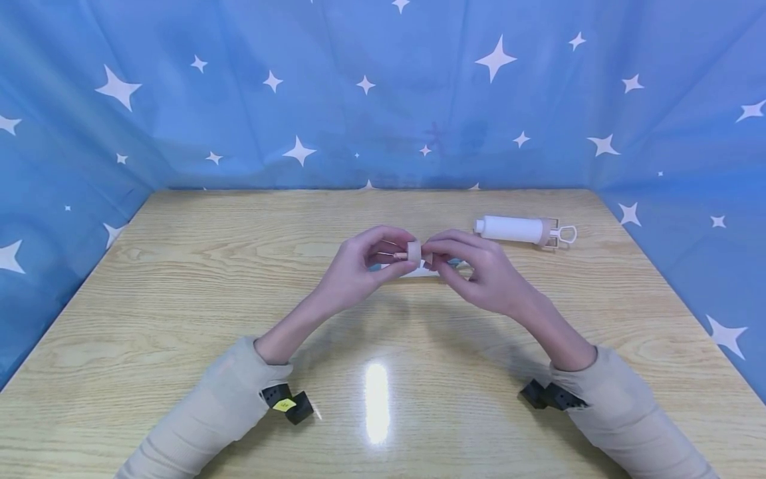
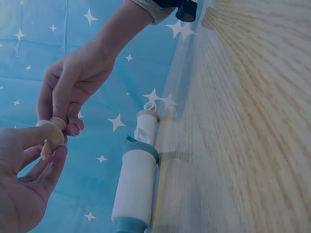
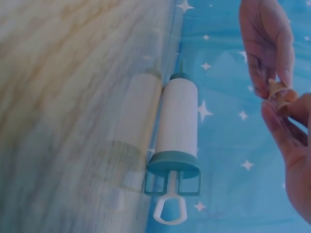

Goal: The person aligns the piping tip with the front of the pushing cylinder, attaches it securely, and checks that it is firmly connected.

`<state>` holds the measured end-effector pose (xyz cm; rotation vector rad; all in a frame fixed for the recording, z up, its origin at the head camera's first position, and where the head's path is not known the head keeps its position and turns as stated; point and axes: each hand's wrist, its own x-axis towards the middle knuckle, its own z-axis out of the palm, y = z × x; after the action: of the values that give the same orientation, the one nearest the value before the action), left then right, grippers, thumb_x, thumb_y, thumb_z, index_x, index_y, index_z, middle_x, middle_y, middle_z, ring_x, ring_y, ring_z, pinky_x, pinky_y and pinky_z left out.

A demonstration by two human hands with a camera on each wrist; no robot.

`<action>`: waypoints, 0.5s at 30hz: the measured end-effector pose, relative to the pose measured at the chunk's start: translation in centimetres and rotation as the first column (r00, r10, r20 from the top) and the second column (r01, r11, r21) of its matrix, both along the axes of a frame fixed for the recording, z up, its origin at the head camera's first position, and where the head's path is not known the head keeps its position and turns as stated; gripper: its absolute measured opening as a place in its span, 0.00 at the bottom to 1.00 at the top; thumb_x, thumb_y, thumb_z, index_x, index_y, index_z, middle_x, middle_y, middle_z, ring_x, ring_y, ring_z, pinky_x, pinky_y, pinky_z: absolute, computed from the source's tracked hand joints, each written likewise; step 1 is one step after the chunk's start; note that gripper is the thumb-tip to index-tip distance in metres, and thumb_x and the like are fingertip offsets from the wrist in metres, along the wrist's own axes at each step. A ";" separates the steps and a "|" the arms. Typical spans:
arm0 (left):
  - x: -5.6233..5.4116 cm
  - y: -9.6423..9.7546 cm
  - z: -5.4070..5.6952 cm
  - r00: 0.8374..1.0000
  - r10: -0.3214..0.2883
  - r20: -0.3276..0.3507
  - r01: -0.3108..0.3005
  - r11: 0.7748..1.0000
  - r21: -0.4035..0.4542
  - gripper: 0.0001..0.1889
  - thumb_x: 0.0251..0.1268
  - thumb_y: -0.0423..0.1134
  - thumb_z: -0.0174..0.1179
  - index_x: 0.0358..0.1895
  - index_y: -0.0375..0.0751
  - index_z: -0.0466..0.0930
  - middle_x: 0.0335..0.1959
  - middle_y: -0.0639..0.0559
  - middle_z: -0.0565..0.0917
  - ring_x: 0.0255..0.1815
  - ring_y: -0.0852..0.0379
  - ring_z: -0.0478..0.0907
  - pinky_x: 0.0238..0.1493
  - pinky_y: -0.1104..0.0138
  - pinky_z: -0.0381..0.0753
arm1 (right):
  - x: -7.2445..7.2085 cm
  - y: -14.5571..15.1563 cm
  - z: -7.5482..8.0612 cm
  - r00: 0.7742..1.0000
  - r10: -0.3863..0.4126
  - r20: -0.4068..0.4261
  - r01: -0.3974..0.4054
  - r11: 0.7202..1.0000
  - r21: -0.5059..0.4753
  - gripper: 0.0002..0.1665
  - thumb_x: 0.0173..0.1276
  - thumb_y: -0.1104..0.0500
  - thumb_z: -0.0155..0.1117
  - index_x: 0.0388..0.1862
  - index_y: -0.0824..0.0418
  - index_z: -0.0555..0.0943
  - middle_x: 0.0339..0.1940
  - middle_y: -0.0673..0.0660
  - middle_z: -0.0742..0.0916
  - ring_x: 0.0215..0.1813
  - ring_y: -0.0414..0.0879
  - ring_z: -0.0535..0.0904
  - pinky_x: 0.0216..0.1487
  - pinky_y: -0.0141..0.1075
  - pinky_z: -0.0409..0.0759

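Note:
Above the table, my left hand (image 1: 353, 273) pinches a small beige cap (image 1: 414, 252) that carries a pointed nozzle (image 2: 47, 148). From the other side, the fingers of my right hand (image 1: 487, 269) pinch a small beige piece (image 2: 58, 122) against the cap. Whether these are two parts or one cannot be told, as fingertips cover much of them. Behind and below the hands lies a syringe-like plunger tube (image 3: 179, 116) with a white barrel, teal ends, a thin tip and a white loop handle (image 3: 170, 209). In the head view the hands mostly hide it.
At the back right of the wood-grain table (image 1: 179, 279) lies a second plunger tube (image 1: 511, 229), white with a beige collar and a loop handle. A blue star-patterned curtain (image 1: 335, 80) borders the table at the back and sides.

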<state>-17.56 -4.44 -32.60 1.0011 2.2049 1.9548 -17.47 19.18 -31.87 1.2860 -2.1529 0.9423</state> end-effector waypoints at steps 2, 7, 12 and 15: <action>0.0 0.0 0.0 1.000 -0.001 0.000 0.001 1.000 0.002 0.17 0.67 0.29 0.67 0.57 0.34 0.79 0.51 0.46 0.83 0.52 0.53 0.84 0.57 0.60 0.84 | -0.1 0.0 0.0 1.000 0.004 -0.014 -0.005 1.000 -0.005 0.19 0.59 0.80 0.65 0.49 0.68 0.85 0.44 0.58 0.88 0.41 0.46 0.85 0.43 0.24 0.81; 0.1 0.0 0.0 1.000 -0.006 0.004 0.006 1.000 0.010 0.17 0.67 0.28 0.66 0.57 0.34 0.79 0.51 0.45 0.83 0.51 0.53 0.84 0.56 0.60 0.85 | -0.4 -0.1 -0.1 0.999 0.023 -0.035 -0.024 1.000 -0.018 0.21 0.57 0.82 0.67 0.50 0.70 0.84 0.42 0.58 0.88 0.38 0.46 0.85 0.37 0.24 0.80; 0.2 0.1 0.1 1.000 -0.013 0.009 0.013 1.000 0.014 0.17 0.67 0.28 0.66 0.57 0.34 0.79 0.51 0.45 0.83 0.51 0.52 0.84 0.56 0.59 0.85 | -0.4 -0.2 -0.1 0.999 0.035 -0.008 -0.035 0.999 -0.035 0.21 0.57 0.82 0.67 0.49 0.71 0.84 0.39 0.58 0.88 0.36 0.46 0.85 0.37 0.23 0.80; 0.2 0.1 0.1 1.000 -0.018 0.012 0.018 1.000 0.018 0.17 0.67 0.28 0.66 0.57 0.34 0.79 0.52 0.45 0.83 0.51 0.52 0.84 0.56 0.55 0.84 | -0.3 -0.2 -0.1 0.999 0.049 0.006 -0.049 0.998 -0.046 0.21 0.56 0.83 0.67 0.48 0.71 0.83 0.39 0.58 0.88 0.35 0.45 0.86 0.37 0.23 0.82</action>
<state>-17.36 -4.35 -32.53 1.0049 2.1681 1.9717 -17.81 18.95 -31.94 1.3207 -2.1011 1.0121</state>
